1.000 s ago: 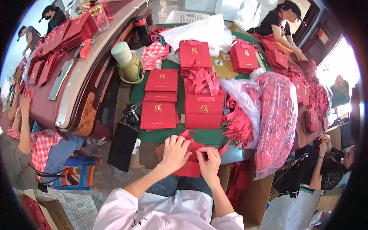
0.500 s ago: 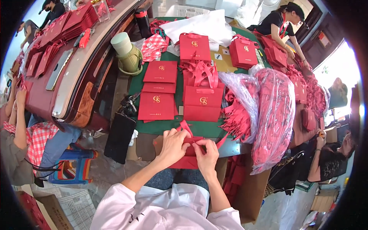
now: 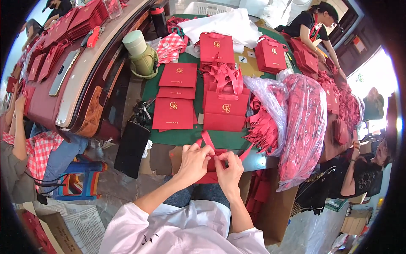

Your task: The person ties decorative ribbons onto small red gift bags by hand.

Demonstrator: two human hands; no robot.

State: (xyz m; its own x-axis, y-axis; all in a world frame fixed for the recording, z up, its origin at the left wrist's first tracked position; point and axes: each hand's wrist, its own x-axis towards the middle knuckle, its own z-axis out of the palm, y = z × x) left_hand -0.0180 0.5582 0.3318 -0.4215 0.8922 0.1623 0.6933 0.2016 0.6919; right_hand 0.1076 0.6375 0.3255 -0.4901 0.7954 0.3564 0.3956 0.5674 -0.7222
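Observation:
At the table's near edge, my left hand [image 3: 193, 163] and my right hand [image 3: 229, 172] meet over a red paper gift bag [image 3: 208, 178]. The fingers of both are pinched on a red ribbon [image 3: 206, 138] at the bag's upper part. One ribbon end rises above my left fingers, and another strays out to the right of my right hand. My fingertips hide where the ribbon joins the bag. Beyond them lie flat red bags [image 3: 173, 114] and another stack with ribbon handles [image 3: 225, 111].
A clear plastic sack of red ribbons [image 3: 302, 131] lies right of the stacks. A black pouch [image 3: 132, 150] hangs at the left table edge, near a green cup [image 3: 141, 59]. Below right stands a cardboard box [image 3: 275, 207]. Co-workers sit or stand on both sides.
Both hands remain pinched on the ribbon and have shifted very slightly. The ribbon end above my left fingers stands a little further right. The view has tilted slightly.

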